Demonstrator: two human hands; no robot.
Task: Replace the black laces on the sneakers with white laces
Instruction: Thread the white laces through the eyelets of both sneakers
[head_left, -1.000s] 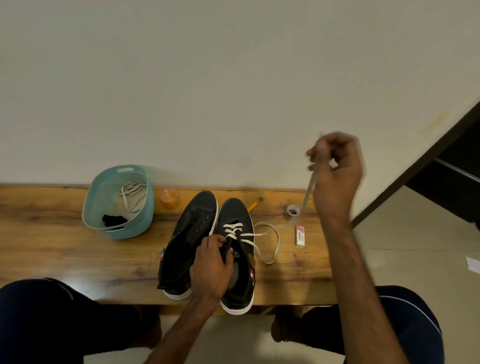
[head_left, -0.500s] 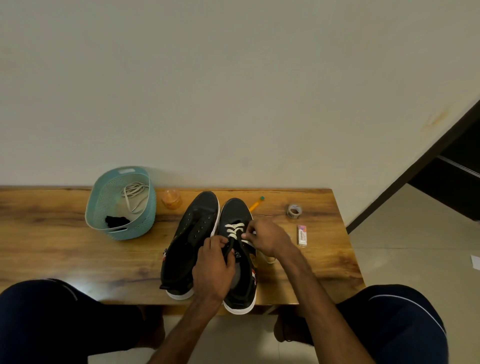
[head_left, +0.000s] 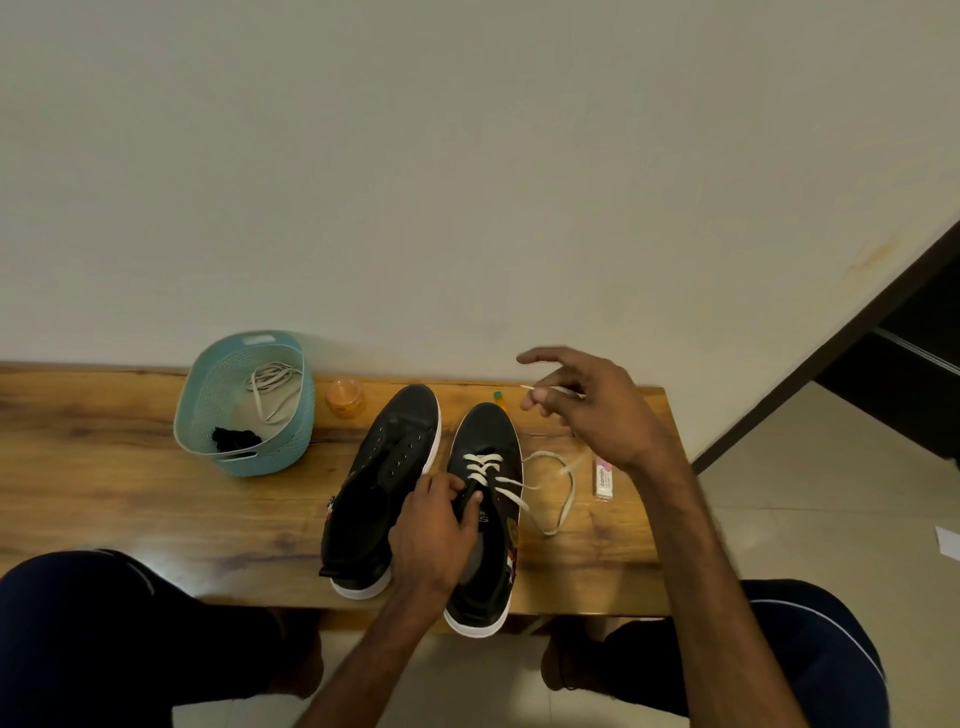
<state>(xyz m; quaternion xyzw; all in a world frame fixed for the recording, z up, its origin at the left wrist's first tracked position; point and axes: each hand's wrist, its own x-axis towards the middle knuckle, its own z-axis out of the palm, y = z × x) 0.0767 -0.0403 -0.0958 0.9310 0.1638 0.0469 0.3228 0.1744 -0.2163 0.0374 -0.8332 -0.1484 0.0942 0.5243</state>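
Head view: the tip of the white lace (head_left: 527, 387) was pinched between the thumb and a fingertip of the right hand (head_left: 592, 415), right of centre in the frame. The remaining fingers (head_left: 530, 357) were spread and held above the far edge of the surface (head_left: 130, 467). From that tip the lace was seen to run under the hand, down into a slack loop lying on the wood, and back into the eyelets of the laced sneaker (head_left: 488, 431). A few crossings had been made there, near the toe only. The tongue area of that sneaker was gripped by the curled fingers of the left hand (head_left: 436, 525), at the centre of the frame, so the shoe was held steady.

Just to its left, touching or nearly touching, the unlaced sneaker (head_left: 400, 441) was set with its eyelets bare. In the teal basket (head_left: 280, 447), at the left of the frame, a spare white lace (head_left: 272, 382) and a dark bundle (head_left: 234, 439), probably the removed black laces, were kept. An orange jar (head_left: 344, 397) was placed between basket and shoes, and a small eraser (head_left: 602, 478) lay beside the loop.

The step in hand was judged to be threading the first shoe, roughly half done. For the next move, the slack would need to be drawn through, and the pinched tip brought down and aimed into the next free eyelet beside the left fingers.
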